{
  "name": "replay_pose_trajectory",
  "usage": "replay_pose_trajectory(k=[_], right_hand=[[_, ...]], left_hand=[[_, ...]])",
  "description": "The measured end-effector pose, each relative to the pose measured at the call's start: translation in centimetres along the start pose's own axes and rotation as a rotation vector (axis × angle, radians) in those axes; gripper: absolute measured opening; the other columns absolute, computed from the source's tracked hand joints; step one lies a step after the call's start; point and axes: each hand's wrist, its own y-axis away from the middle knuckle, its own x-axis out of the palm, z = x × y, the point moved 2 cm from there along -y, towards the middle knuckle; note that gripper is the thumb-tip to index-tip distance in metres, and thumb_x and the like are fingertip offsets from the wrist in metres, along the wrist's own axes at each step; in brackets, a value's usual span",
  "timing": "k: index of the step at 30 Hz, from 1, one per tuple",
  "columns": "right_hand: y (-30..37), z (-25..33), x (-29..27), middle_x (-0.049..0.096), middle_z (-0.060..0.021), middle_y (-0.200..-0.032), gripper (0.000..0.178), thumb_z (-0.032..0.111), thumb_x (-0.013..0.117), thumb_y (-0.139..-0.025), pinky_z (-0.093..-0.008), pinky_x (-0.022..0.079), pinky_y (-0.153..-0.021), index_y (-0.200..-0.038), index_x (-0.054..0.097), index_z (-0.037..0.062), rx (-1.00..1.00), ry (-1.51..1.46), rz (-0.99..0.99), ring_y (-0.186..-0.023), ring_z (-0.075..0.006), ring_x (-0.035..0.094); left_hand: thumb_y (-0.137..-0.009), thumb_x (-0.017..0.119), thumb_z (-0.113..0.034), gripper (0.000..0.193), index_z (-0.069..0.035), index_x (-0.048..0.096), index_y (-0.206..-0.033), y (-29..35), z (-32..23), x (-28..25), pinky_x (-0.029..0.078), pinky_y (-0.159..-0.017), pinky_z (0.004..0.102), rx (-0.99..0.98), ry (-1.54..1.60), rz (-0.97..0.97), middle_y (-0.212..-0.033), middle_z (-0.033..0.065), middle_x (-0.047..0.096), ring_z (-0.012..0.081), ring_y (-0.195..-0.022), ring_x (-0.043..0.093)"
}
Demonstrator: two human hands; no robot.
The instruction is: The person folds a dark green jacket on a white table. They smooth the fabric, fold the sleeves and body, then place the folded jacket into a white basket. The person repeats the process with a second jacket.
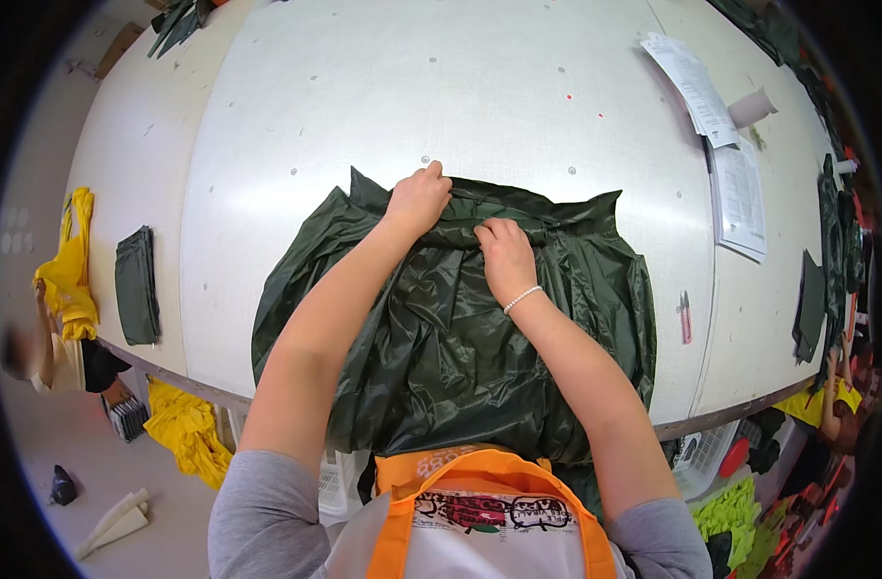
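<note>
A dark green, shiny garment (441, 357) lies spread on the pale worktable (383, 106) and hangs over its near edge toward me. Its collar-like upper edge faces away, with pointed corners at left and right. My left hand (421, 200) pinches the far edge near its middle, fingers closed on the cloth. Slightly nearer and to the right, my right hand (506, 253) grips a fold of the same fabric below that edge; a beaded bracelet circles the wrist. Wrinkles run down from both hands. The fingertips are partly hidden by the hands themselves.
Small red-handled snips (686, 318) lie right of the garment. Printed papers (738, 198) and a white roll (751, 108) sit farther right. A folded dark green stack (137, 287) and yellow cloth (72, 265) are at left, where another person stands. White baskets (708, 463) stand under the table.
</note>
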Motion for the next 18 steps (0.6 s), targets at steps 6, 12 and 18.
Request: replay_pose_trajectory(k=[6,12,18], right_hand=[[-3.2,-1.3,-1.9,0.053,-0.0144,-0.127,0.023,0.005,0.070,-0.071,-0.0410,0.044,-0.091,-0.093,0.064,0.0057,0.225,-0.152,0.262,-0.103,-0.0324,0.052],[-2.5,-0.6,-2.7,0.066,-0.0046,-0.097,0.021,0.010,0.068,-0.076,-0.0385,0.043,-0.080,-0.097,0.064,0.0082,0.110,-0.129,0.206,-0.096,-0.0251,0.054],[-3.6,-2.9,-1.0,0.065,-0.0087,-0.092,0.020,0.018,0.060,-0.086,-0.0400,0.044,-0.080,-0.102,0.063,0.0070,0.065,-0.103,0.163,-0.094,-0.0289,0.055]], left_hand=[[-0.082,0.062,-0.017,0.012,-0.006,0.059,-0.087,-0.5,0.2,0.2,0.052,-0.066,0.0386,0.019,0.003,-0.078,-0.086,0.0077,0.057,0.0272,-0.083,0.060],[-0.091,0.055,-0.019,0.011,-0.008,0.053,-0.093,-0.7,0.5,-0.9,0.050,-0.058,0.0386,-0.051,0.010,-0.065,-0.077,0.0085,0.063,0.0263,-0.070,0.063],[-0.092,0.054,-0.023,0.013,-0.010,0.052,-0.093,0.0,2.0,-3.2,0.047,-0.049,0.0359,0.342,-0.070,-0.151,-0.063,0.0060,0.060,0.0255,-0.057,0.062]])
